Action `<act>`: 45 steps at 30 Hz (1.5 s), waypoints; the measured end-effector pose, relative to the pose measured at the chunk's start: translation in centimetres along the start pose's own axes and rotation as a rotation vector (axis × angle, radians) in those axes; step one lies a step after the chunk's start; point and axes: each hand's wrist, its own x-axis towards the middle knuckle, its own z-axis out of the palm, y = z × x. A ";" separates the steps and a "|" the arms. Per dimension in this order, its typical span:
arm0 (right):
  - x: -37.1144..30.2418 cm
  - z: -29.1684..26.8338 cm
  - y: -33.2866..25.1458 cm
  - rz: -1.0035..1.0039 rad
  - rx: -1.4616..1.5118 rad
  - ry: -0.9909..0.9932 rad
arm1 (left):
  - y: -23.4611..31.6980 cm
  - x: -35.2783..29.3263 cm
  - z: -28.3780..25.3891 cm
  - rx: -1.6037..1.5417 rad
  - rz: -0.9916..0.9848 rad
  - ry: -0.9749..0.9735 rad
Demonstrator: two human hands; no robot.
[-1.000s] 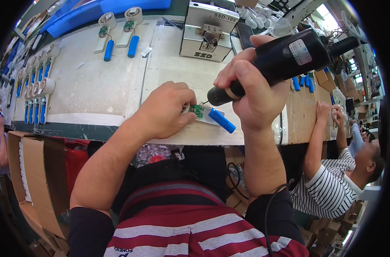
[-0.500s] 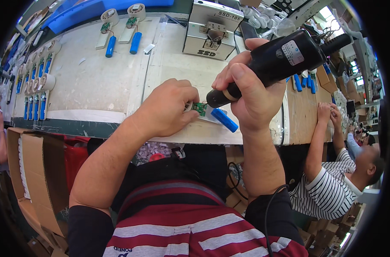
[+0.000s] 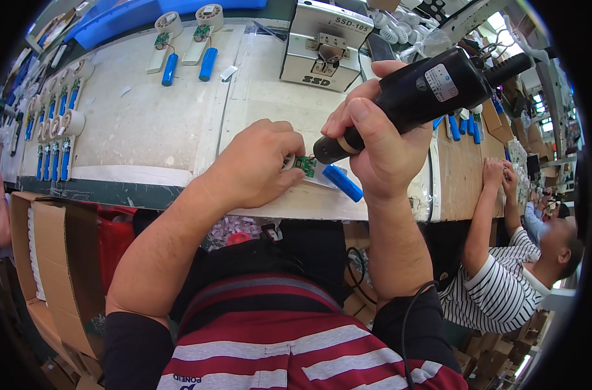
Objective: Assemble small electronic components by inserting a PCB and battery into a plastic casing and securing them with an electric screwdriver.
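My right hand (image 3: 392, 153) is wrapped round a black electric screwdriver (image 3: 416, 91), held slantwise with its nose down to the left. The nose is over the edge of a green circuit board (image 3: 305, 165); whether the bit touches a screw cannot be made out. With curled fingers, my left hand (image 3: 263, 164) grips the white round housing (image 3: 288, 162) at the board's left end, mostly covering it. A blue cylindrical battery (image 3: 342, 182) lies aslant beside the board, on the bench (image 3: 257, 201) near its front edge.
Beyond my hands stands a metal screw feeder (image 3: 318, 62). Two similar battery assemblies (image 3: 207, 64) lie at the back, with several more (image 3: 54, 161) in rows at the left. A co-worker's hands (image 3: 497, 172) rest at the bench's right. An open cardboard box (image 3: 62, 260) stands front left.
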 end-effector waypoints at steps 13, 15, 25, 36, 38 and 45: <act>-0.7 0.7 -0.5 -0.023 -0.181 -0.045 | 0.0 0.2 0.0 0.024 0.019 -0.009; -0.5 0.5 -0.8 -0.013 -0.175 -0.027 | 0.1 0.1 0.0 0.025 0.011 -0.005; 1.1 0.2 -2.3 -0.104 -0.082 0.001 | 1.5 -0.1 -0.6 -0.034 -0.002 0.074; 0.7 0.6 -4.6 -0.134 -0.057 -0.044 | 3.4 -0.1 -0.5 0.016 0.112 0.225; 0.6 0.8 -4.8 -0.135 -0.055 -0.035 | 3.3 -0.3 -0.3 0.003 0.113 0.256; 0.5 1.0 -6.3 -0.177 -0.062 -0.030 | 3.9 -0.8 -0.5 -0.072 0.042 0.318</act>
